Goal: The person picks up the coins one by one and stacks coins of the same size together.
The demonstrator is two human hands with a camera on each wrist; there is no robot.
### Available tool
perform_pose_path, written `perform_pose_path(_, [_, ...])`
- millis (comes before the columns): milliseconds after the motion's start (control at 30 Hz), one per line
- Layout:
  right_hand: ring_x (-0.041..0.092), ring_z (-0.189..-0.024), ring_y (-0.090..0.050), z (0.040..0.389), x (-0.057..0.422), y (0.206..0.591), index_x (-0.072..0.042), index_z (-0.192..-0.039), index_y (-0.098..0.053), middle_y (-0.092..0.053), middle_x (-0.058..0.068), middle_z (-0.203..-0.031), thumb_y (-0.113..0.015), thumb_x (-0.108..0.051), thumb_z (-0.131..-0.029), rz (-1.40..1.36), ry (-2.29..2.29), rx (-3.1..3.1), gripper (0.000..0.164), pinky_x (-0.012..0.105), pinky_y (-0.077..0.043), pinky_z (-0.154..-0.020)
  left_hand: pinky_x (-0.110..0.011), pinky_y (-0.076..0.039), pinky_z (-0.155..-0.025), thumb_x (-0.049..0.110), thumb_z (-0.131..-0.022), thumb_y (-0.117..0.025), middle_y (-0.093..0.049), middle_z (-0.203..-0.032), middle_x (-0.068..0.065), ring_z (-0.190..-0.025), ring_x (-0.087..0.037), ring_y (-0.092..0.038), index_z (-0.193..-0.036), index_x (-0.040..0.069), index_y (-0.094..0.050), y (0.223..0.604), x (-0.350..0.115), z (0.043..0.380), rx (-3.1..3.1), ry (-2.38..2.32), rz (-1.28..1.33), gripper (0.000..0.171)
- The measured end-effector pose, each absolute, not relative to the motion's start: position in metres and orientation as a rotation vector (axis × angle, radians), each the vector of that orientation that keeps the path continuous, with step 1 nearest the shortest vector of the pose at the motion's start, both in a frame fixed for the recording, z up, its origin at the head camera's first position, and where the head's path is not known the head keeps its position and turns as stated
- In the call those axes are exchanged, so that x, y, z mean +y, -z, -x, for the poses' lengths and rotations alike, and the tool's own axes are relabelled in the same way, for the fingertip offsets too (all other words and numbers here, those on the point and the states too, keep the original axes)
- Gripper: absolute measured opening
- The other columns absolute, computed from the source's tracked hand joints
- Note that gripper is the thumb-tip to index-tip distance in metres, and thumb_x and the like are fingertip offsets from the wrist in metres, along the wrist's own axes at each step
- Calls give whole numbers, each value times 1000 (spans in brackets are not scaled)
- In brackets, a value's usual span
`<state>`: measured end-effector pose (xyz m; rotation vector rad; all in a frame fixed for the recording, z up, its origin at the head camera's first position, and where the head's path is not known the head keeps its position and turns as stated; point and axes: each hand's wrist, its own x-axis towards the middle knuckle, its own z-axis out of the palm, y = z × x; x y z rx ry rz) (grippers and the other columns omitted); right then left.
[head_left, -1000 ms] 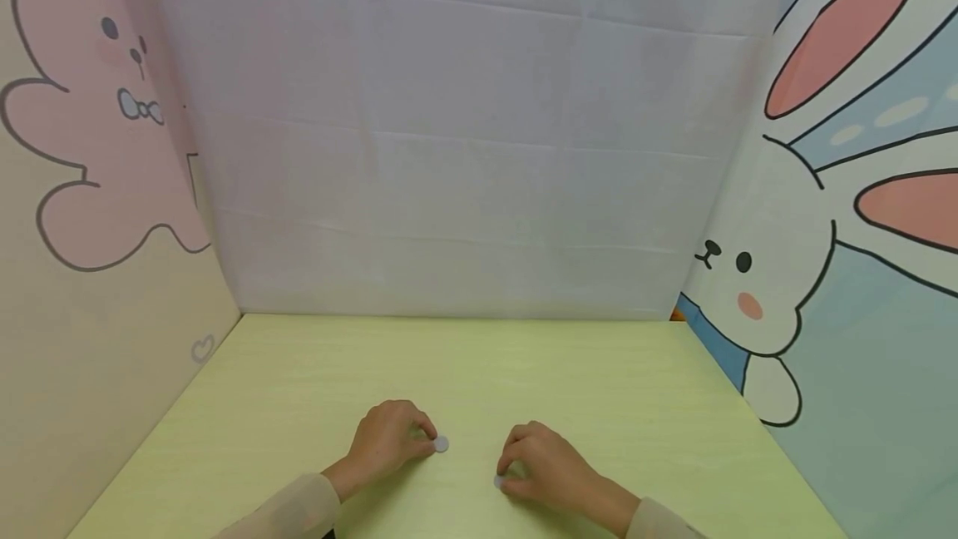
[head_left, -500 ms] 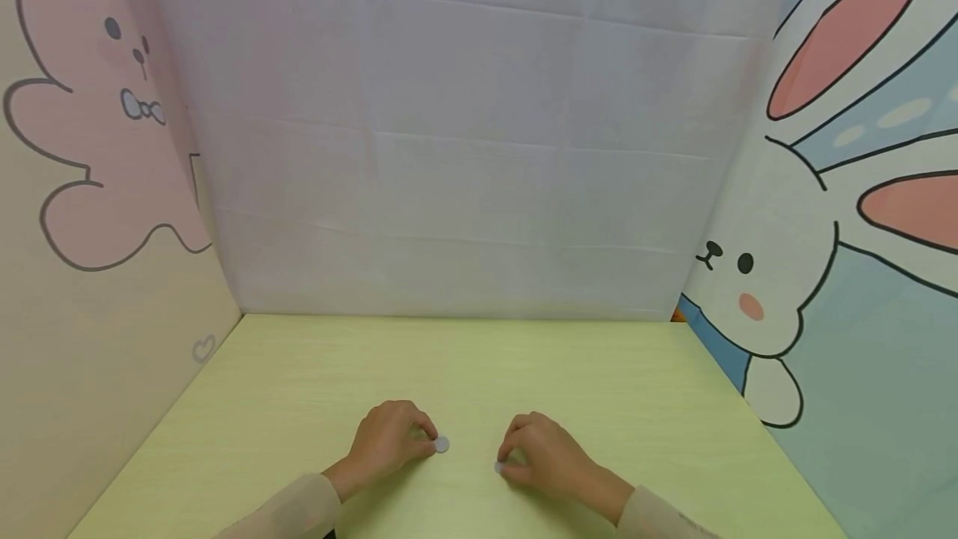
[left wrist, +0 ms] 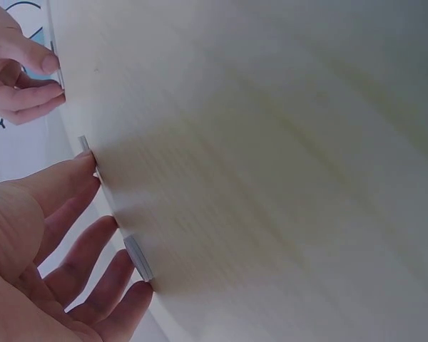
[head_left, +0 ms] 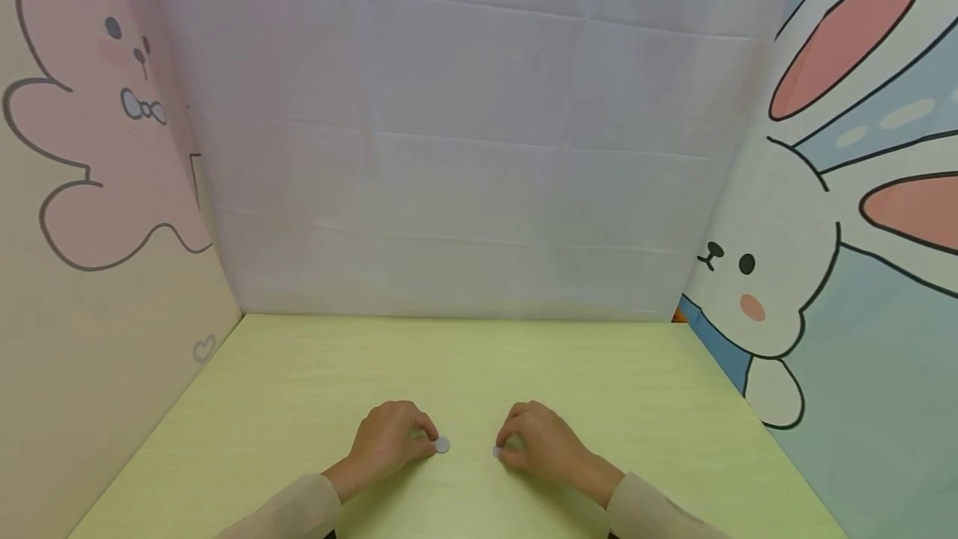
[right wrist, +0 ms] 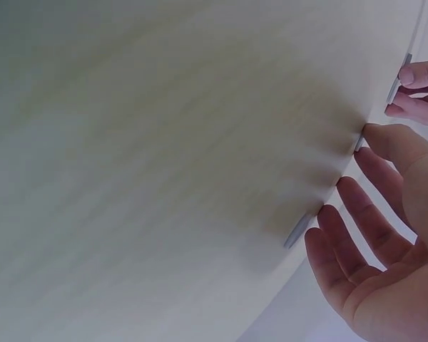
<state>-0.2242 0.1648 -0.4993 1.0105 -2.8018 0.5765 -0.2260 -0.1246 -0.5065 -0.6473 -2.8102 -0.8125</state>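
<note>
Thumb and forefinger of my left hand (head_left: pixel 389 441) pinch the edge of a small flat grey disc (head_left: pixel 443 445) on the table. To its right, my right hand (head_left: pixel 549 446) pinches another grey disc (head_left: pixel 497 451), mostly covered by the fingertips. Beneath the left palm, a second, thicker grey disc or short stack (left wrist: pixel 138 258) lies by the outer fingers in the left wrist view. A further grey disc (right wrist: pixel 297 231) lies beside the right hand's outer fingers in the right wrist view. The two pinched discs are apart.
The pale yellow-green table (head_left: pixel 464 364) meets a white cloth backdrop (head_left: pixel 464 190) behind. A side panel with a pink bear (head_left: pixel 112 148) stands at left, one with a white rabbit (head_left: pixel 778 273) at right.
My right hand has slid its disc away from me along the table, up to about level with the left one. The left hand and its disc have stayed put.
</note>
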Motion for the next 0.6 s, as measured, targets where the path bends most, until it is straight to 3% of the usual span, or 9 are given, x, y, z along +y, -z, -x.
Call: perform_pose_path(600, [8, -89, -63, 228, 164, 499, -19, -92, -85, -73, -10, -96, -86, -23, -92, -978, -617, -2825, 4, 29, -57, -81, -46, -59, -77, 29, -77, -96, -76, -96, 6, -93, -21, -70, -82, 28, -83, 506, -123, 226, -2827, 805, 628, 14])
